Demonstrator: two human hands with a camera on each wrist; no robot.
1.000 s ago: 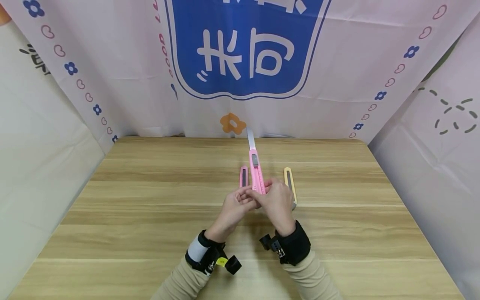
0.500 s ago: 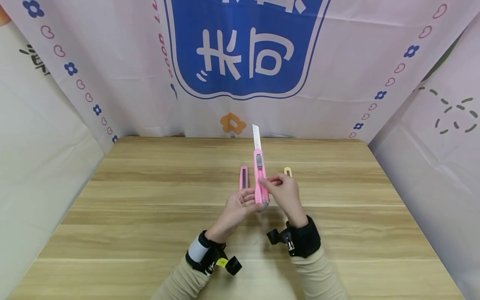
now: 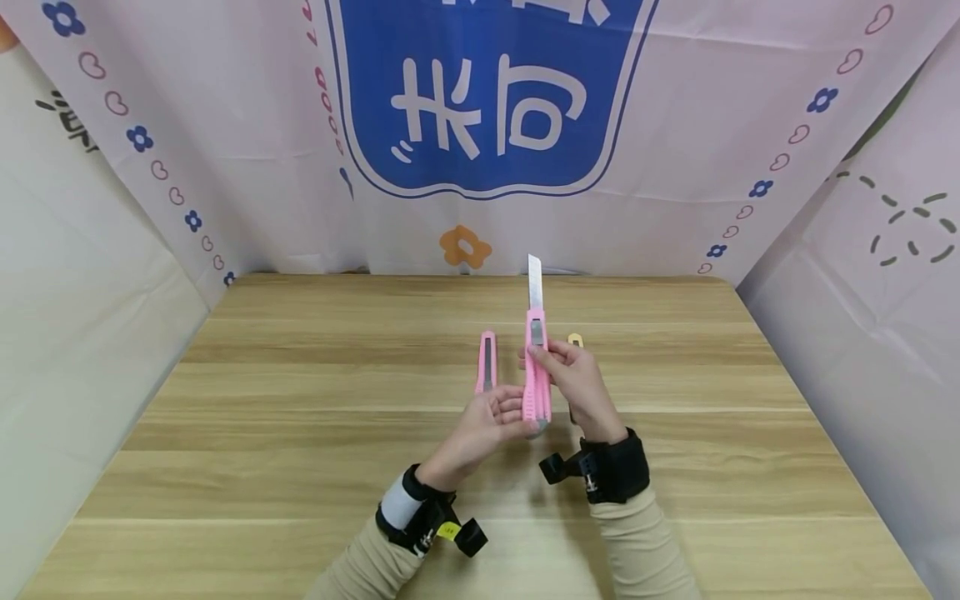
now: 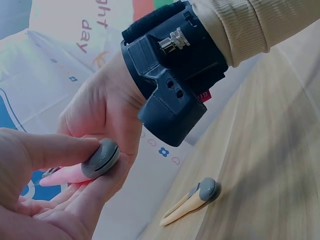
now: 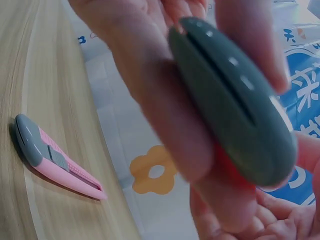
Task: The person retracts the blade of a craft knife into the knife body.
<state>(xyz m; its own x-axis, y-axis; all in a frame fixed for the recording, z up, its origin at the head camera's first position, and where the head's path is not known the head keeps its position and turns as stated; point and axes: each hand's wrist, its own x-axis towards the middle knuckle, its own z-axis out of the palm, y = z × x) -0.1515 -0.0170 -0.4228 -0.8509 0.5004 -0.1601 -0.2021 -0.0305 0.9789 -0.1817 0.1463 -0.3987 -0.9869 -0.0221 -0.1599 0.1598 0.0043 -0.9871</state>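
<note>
Both hands hold a pink box cutter (image 3: 537,379) upright over the table, its long snap-off blade (image 3: 535,283) out and pointing away. My left hand (image 3: 483,429) pinches the grey end cap (image 4: 101,159) between thumb and fingers. Higher up, my right hand (image 3: 587,390) grips the handle from the right, thumb just below the grey slider (image 3: 536,332). A second pink box cutter (image 3: 487,362) lies on the table, partly behind the left hand. Behind the right hand lies a yellow box cutter (image 4: 192,202), mostly covered in the head view.
The wooden table (image 3: 262,433) ends at a hanging cloth (image 3: 637,229) with a blue emblem and small flowers. Pale cloth also hangs along the left and right sides. Each wrist wears a black camera strap.
The held box cutter has moved to the right and stands straighter. My right hand has slid from the handle's lower end up near the slider, while my left hand keeps the end.
</note>
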